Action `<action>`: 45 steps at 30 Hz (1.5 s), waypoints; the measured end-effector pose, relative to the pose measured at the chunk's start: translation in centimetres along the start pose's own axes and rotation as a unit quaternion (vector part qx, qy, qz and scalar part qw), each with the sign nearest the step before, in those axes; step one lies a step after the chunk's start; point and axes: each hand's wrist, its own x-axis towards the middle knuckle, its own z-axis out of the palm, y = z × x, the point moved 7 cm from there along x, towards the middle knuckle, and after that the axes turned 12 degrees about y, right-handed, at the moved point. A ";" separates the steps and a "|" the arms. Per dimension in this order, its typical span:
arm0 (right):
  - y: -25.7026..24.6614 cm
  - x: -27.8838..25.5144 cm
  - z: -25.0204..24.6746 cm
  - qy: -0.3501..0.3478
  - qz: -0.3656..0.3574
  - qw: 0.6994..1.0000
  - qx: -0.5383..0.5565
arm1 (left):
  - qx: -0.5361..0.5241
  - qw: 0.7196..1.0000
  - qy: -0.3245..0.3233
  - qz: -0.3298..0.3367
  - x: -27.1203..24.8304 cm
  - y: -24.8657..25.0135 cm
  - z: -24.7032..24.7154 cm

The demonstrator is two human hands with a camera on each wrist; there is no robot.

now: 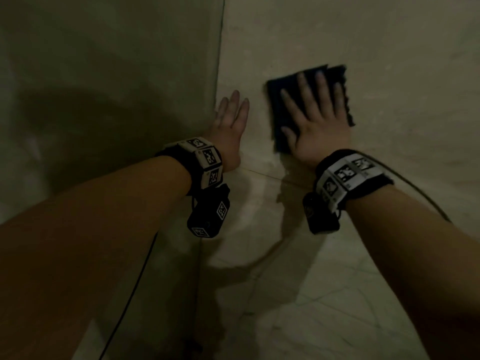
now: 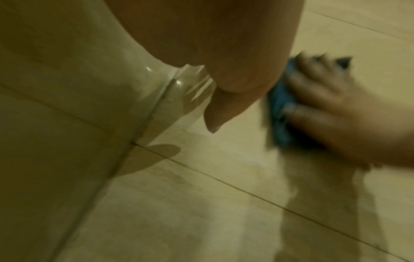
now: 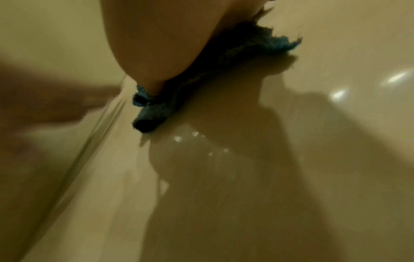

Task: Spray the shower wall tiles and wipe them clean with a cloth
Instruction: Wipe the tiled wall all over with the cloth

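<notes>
— Both hands are flat on the wall: the right hand (image 1: 315,118) has its fingers spread and straight, pressing the folded blue cloth (image 1: 279,118) against the tile (image 1: 389,61); the left hand (image 1: 230,123) lies open beside it, near the corner joint (image 1: 219,61), gripping nothing.

— Where does the cloth sit?

— Low on the right-hand wall, just above the grout line (image 1: 262,174) at the bottom of that tile, between the palm and the glazed surface. A frayed edge sticks out past the fingers.

— How would you wipe well from here?

— Keep the palm flat so the whole fold bears evenly, overlap the strokes, and work into the corner. The tile looks wet and glossy, so I'd judge the bracing hand could slip; lean lightly. No spray bottle is in view.
</notes>
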 end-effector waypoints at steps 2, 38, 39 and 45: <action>1.6 0.3 -0.6 0.007 0.011 1.000 -0.006 | -0.001 1.000 0.021 0.015 0.3 0.9 -0.2; 3.6 -14.3 1.6 -0.063 0.009 0.997 -0.054 | 0.070 0.984 0.029 0.162 0.2 10.6 0.9; 3.9 -14.1 1.5 -0.061 0.004 0.997 -0.052 | 0.068 0.983 0.030 0.168 0.2 10.9 0.8; 9.1 -10.4 -1.4 -0.022 0.110 0.992 -0.053 | 0.059 0.981 0.034 0.183 0.4 12.3 0.7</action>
